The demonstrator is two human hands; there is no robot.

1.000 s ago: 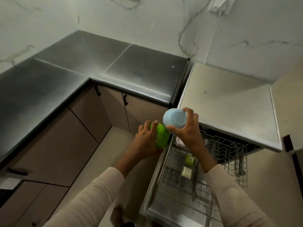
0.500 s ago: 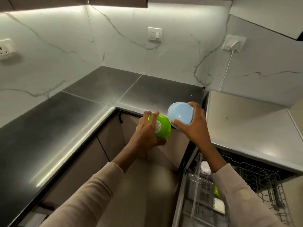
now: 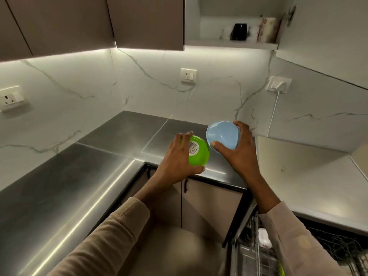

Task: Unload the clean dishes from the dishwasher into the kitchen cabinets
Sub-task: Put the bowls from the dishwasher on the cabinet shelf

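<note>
Grey counter (image 3: pixel 59 186) below, brown cabinets (image 3: pixel 147 20) above; left hand (image 3: pixel 175 160) grips the green bowl (image 3: pixel 199 156), right hand (image 3: pixel 239 154) the blue bowl (image 3: pixel 223 136).

3 wall sockets (image 3: pixel 188 75), grey countertop (image 3: pixel 49 186)

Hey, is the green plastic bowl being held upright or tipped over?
Tipped. The green plastic bowl, gripped by the left hand, shows its stickered base to the camera.

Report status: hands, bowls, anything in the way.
Left hand grips small green plastic bowl. Right hand grips small pale-blue plastic bowl. Both above the grey metal countertop; brown wall cabinet doors closed.
</note>
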